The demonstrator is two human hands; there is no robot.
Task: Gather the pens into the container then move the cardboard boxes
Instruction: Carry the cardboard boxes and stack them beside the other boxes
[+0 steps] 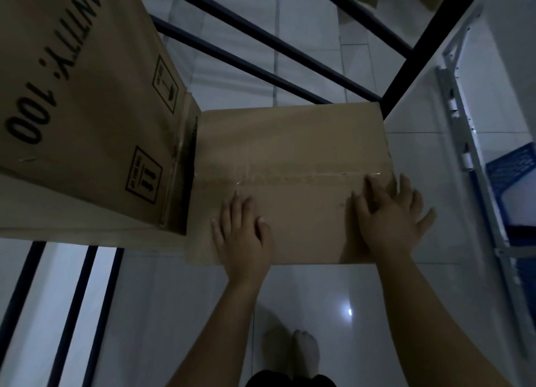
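A small brown cardboard box point(290, 154) with clear tape across its top lies on the dark metal rack bars in the middle of the head view. My left hand point(242, 235) lies flat on its near left part, fingers straight. My right hand point(391, 215) lies flat on its near right corner, fingers spread, some reaching past the box's right edge. To the left stands a large cardboard box point(87, 96) printed "QUANTITY: 100", touching the small box's left side. No pens or container are in view.
Dark rack bars point(261, 53) run behind and below the boxes over a white tiled floor point(333, 299). A dark rack post point(420, 53) rises at the right. A white frame point(464, 125) with a blue crate point(510, 166) stands further right. My foot point(304, 349) shows below.
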